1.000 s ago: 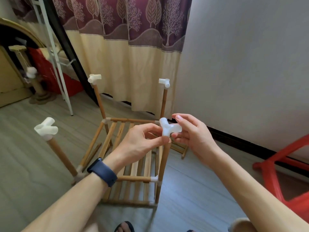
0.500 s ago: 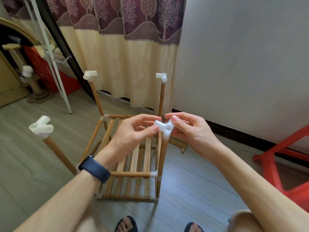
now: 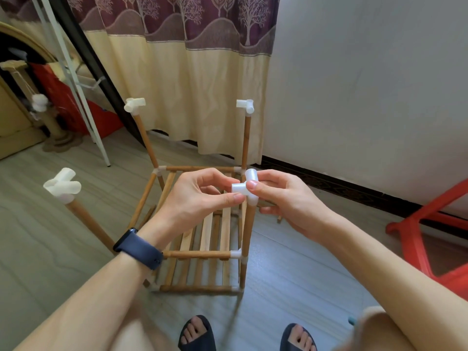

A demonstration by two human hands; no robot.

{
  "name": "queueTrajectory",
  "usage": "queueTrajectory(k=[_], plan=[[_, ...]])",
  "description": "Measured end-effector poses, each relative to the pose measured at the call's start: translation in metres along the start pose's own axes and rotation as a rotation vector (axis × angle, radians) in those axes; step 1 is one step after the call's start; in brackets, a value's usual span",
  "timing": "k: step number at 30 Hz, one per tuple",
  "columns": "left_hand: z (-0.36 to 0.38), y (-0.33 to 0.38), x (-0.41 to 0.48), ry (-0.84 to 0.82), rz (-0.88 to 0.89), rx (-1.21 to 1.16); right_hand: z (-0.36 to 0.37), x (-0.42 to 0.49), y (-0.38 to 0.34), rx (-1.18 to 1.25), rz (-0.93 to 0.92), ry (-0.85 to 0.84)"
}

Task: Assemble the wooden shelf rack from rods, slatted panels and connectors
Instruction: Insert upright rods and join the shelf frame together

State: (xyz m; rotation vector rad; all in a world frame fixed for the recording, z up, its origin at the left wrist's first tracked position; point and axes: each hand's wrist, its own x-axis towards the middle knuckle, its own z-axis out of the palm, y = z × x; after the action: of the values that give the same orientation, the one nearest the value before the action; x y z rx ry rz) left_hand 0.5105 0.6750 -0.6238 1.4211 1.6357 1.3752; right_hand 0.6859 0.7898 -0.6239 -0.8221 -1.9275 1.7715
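Connector (image 3: 247, 188) pinched from both sides, left hand (image 3: 195, 198) and right hand (image 3: 286, 201) curled onto it; rod (image 3: 248, 229) stands upright directly beneath the connector.

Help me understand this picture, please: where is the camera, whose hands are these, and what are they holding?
No machine is involved: a person wears one camera on the head, so the view looks forward and down at their own arms. The left hand and the right hand both pinch a white connector on top of the near right rod. That rod belongs to a half-built wooden rack standing on the floor, with a slatted panel low in its frame. Three more posts are capped alike: near left connector, far left connector, far right connector. A curtain hangs behind.
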Motion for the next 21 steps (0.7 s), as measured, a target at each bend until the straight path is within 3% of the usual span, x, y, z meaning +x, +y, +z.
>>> queueTrajectory(k=[10, 13, 18, 20, 21], plan=[[0.006, -0.004, 0.009, -0.057, 0.024, 0.028, 0.005, -0.006, 0.013, 0.028, 0.009, 0.151], [0.006, -0.007, 0.008, -0.063, 0.009, 0.036, 0.008, -0.004, 0.014, -0.013, 0.045, 0.056], [-0.019, -0.007, 0.021, -0.219, -0.226, -0.125, 0.029, 0.003, 0.011, 0.019, 0.03, 0.08], [-0.024, -0.019, 0.034, -0.176, -0.343, -0.154, 0.042, 0.006, 0.012, -0.089, 0.002, 0.17], [-0.025, -0.03, 0.04, -0.147, -0.364, -0.055, 0.048, 0.006, 0.013, -0.11, -0.02, 0.224]])
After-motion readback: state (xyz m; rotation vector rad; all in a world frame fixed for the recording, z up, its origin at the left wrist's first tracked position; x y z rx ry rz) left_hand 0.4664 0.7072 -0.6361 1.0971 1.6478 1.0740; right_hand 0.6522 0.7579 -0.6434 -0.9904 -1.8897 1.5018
